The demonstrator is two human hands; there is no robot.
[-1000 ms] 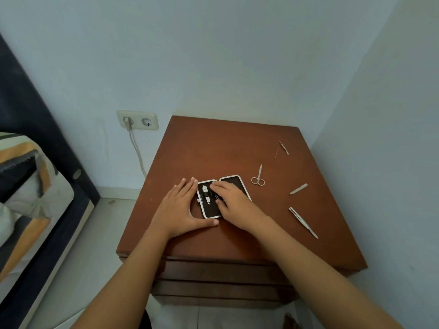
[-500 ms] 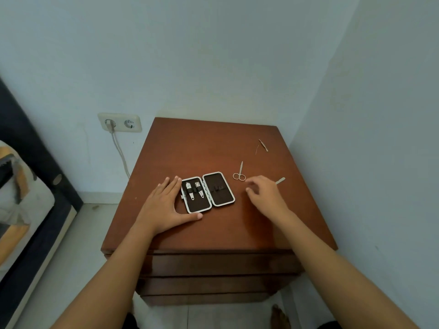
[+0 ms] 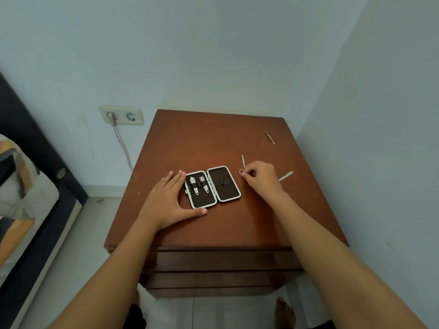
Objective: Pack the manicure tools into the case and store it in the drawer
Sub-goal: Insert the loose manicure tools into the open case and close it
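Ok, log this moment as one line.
left hand: flat, steadying open case | right hand: fingers pinching scissors on nightstand | case: two tools strapped in | drawers: closed

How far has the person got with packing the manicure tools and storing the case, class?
Done: two tools sit strapped in the open case's left half. In hand: the right hand is closing on the scissors, while the left hand steadies the case. Left: a flat tool and thin tools on the nightstand, closing the case, the drawer.

2 bare, sleeveless forearms
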